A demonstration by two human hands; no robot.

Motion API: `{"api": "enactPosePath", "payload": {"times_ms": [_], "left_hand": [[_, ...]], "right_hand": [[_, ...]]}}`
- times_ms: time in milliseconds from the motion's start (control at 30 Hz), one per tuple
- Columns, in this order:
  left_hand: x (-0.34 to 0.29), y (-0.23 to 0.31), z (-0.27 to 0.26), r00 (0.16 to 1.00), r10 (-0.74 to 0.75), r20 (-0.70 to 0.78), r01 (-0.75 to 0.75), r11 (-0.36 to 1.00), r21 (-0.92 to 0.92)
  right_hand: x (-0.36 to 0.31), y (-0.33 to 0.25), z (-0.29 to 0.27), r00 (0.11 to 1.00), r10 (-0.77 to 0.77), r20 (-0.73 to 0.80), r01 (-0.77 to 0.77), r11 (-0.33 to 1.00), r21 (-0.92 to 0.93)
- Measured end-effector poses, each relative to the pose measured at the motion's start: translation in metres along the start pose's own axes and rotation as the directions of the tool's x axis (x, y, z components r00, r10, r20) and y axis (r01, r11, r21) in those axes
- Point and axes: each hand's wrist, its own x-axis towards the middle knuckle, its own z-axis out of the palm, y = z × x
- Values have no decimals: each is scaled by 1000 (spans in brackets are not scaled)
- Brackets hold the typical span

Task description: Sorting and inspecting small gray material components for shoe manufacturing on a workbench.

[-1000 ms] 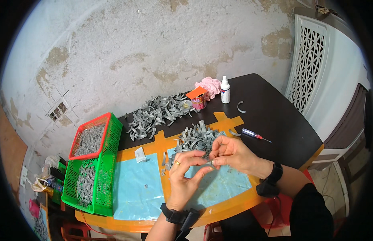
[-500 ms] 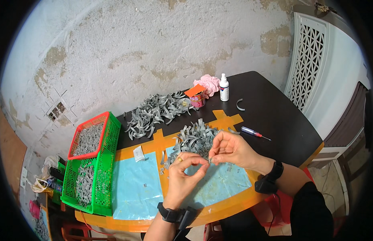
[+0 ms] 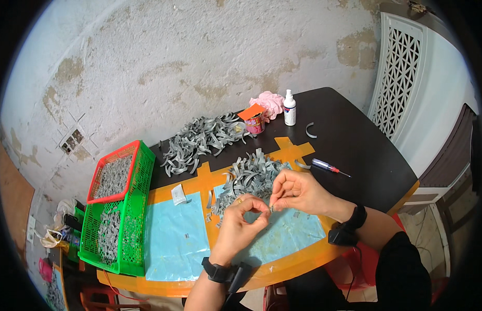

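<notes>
Thumb and forefinger of my left hand [image 3: 238, 225] are pinched together, meeting the pinched fingertips of my right hand [image 3: 305, 194] over the blue sheet [image 3: 287, 238] on the right. Between the fingertips sits a small greyish piece [image 3: 272, 208], mostly hidden and too small to name. Just beyond my hands lies a heap of grey curved strips [image 3: 254, 176], with tiny grey bits scattered around it. A larger heap of the same grey strips [image 3: 197, 140] spreads farther back on the dark table [image 3: 355, 129].
At the left, a red basket [image 3: 115, 197] and a green basket [image 3: 132, 243] hold small grey pieces. A screwdriver [image 3: 329, 167] lies at the right. Behind stand a tin [image 3: 255, 124], a white bottle [image 3: 289, 110] and a pink cloth [image 3: 268, 105]. A white packet [image 3: 178, 195] rests on another blue sheet [image 3: 173, 233].
My fingertips stay together in nearly the same place. My left hand has turned slightly and its fingers are more curled. The whole view has shifted a little.
</notes>
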Motion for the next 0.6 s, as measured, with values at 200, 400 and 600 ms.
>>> {"api": "enactPosePath", "payload": {"times_ms": [200, 400, 600], "left_hand": [[1, 0, 3, 983, 157, -100, -131, 965, 229], [1, 4, 4, 967, 234, -98, -190, 923, 334], [0, 8, 6, 965, 241, -101, -193, 918, 347]], "right_hand": [[4, 14, -5, 997, 49, 67, -50, 999, 15], [3, 15, -1, 989, 131, 76, -138, 985, 100], [1, 15, 0, 974, 217, 72, -227, 955, 189]]}}
